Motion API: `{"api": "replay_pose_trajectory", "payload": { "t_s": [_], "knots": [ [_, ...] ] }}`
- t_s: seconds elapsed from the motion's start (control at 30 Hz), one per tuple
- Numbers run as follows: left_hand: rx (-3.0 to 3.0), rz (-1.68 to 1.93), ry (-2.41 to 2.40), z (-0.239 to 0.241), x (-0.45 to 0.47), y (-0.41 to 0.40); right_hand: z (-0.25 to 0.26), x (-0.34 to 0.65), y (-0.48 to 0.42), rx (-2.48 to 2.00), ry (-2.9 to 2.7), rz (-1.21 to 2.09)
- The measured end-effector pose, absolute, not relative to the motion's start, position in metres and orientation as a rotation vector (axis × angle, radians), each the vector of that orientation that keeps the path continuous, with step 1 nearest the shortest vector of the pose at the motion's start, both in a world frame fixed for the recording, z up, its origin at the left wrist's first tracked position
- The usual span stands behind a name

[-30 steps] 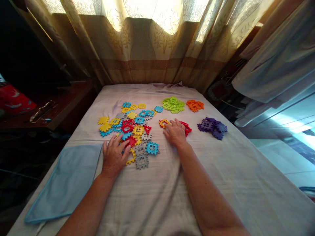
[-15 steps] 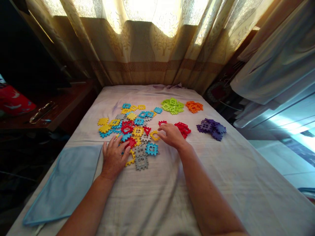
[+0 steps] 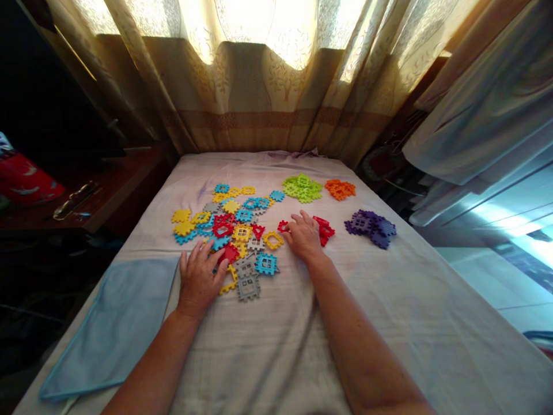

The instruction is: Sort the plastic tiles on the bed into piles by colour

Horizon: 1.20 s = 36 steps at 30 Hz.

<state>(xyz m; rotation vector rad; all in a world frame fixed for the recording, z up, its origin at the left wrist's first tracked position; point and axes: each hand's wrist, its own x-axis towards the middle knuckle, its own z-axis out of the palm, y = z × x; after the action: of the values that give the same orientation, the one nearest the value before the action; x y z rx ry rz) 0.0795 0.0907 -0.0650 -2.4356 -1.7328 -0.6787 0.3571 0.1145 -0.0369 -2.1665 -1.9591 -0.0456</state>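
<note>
A mixed heap of toothed plastic tiles in yellow, blue, red and grey lies on the bed sheet. My left hand rests flat at the heap's near edge, fingers spread over a red tile. My right hand lies palm down with its fingers spread, touching a loose red tile, beside a small red pile. A yellow ring tile lies just left of that hand. Neither hand holds anything.
Sorted piles sit farther off: green, orange, purple. A light blue cloth lies at the bed's left edge. A dark wooden side table stands to the left. Curtains hang behind the bed.
My right hand pulled left from the red pile toward the heap, then moved back a little right. The yellow ring tile now lies clear of it. My left hand stayed put.
</note>
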Motion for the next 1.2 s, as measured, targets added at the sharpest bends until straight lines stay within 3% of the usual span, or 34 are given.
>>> {"api": "replay_pose_trajectory", "payload": {
  "t_s": [0.47, 0.83, 1.2],
  "knots": [
    [-2.401, -0.707, -1.763, -0.065, 0.078, 0.091, -0.029, 0.407, 0.108, -2.293, -1.311, -0.194],
    [-2.492, -0.652, -1.71, -0.067, 0.079, 0.09, -0.041, 0.319, 0.119, -1.894, -2.019, 0.065],
    [-2.438, -0.703, -1.754, -0.071, 0.08, 0.091, -0.04, 0.296, 0.113, -1.971, -2.051, 0.102]
  ]
}}
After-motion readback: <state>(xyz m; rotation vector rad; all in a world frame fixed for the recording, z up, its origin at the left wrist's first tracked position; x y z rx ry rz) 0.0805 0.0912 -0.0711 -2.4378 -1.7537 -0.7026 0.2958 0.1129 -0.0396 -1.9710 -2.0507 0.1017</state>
